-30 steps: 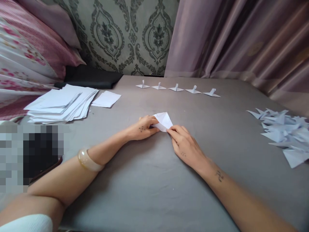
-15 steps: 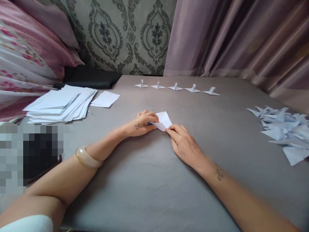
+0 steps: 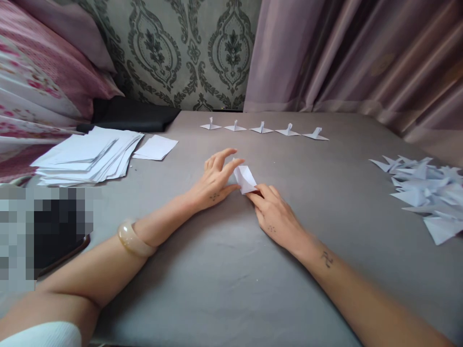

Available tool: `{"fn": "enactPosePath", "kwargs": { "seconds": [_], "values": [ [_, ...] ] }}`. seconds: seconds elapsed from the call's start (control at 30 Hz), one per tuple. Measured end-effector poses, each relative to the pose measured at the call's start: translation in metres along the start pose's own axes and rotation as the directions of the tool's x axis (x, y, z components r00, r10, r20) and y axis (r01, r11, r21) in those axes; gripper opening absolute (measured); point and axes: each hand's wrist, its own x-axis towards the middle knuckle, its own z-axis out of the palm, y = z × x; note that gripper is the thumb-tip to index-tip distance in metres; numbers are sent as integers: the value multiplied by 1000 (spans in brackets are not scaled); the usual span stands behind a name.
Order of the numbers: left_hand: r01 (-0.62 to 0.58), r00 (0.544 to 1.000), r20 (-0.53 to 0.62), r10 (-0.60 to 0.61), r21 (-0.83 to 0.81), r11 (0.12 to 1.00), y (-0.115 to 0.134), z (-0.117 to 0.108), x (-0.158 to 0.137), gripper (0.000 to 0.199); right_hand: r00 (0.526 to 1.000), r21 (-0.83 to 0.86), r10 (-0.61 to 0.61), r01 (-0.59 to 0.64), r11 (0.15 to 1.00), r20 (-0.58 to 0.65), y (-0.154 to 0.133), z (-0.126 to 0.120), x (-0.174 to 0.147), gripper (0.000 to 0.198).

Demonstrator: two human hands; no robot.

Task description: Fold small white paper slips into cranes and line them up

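Observation:
A small folded white paper [image 3: 246,180] lies at the middle of the grey-covered table, with one flap lifted on its left side. My right hand [image 3: 277,212] pinches its near right corner between thumb and fingers. On the other side, my left hand [image 3: 219,180] has its fingers raised and spread around the left edge. Its thumb tip is by the paper's lower left; whether it touches cannot be made out. A pale bangle [image 3: 134,239] is on my left forearm.
A row of several folded paper cranes [image 3: 262,128] stands at the back. More folded paper pieces [image 3: 427,185] are heaped at right. At left are a stack of white sheets [image 3: 85,156], a smaller paper pile [image 3: 156,148] and a black folded cloth [image 3: 133,114].
My left hand has lifted its fingers off the paper and spread them. The paper's left flap now stands more upright. My right hand stays at the same corner.

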Motion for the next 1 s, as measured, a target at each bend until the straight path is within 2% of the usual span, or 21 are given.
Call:
{"fn": "enactPosePath", "kwargs": {
  "seconds": [0.03, 0.1, 0.2, 0.27, 0.4, 0.6, 0.7, 1.0],
  "values": [
    [16, 999, -27, -16, 8, 1000, 3, 1, -1, 49, 1000, 3, 1, -1, 1000, -1, 0, 0, 0, 41],
    [30, 999, -22, -30, 8, 1000, 6, 2, -2, 40, 1000, 15, -3, 4, 1000, -8, 0, 0, 0, 41],
    [-13, 993, 114, 20, -61, 998, 9, 4, -4, 20, 1000, 32, -10, 10, 999, -15, 0, -1, -1, 40],
    [-65, 978, 187, 94, -155, 986, 8, 5, -4, 23, 1000, 55, -14, 15, 998, -19, 1, -2, -1, 41],
    [-108, 964, 207, 166, -267, 958, 7, 6, -5, 30, 999, 166, -2, 9, 986, -43, 7, -3, -2, 42],
    [-140, 944, 272, 187, -182, 973, 9, -2, -7, 32, 992, 196, 92, -73, 978, -91, 22, -6, -4, 39],
    [-182, 929, 302, 216, -137, 974, 12, -6, -8, 32, 987, 187, 140, -123, 975, -77, 28, -10, -4, 39],
    [-224, 904, 346, 252, -117, 967, 16, -11, -8, 38, 987, 192, 151, -139, 971, -49, 33, -19, -5, 41]
  ]
}}
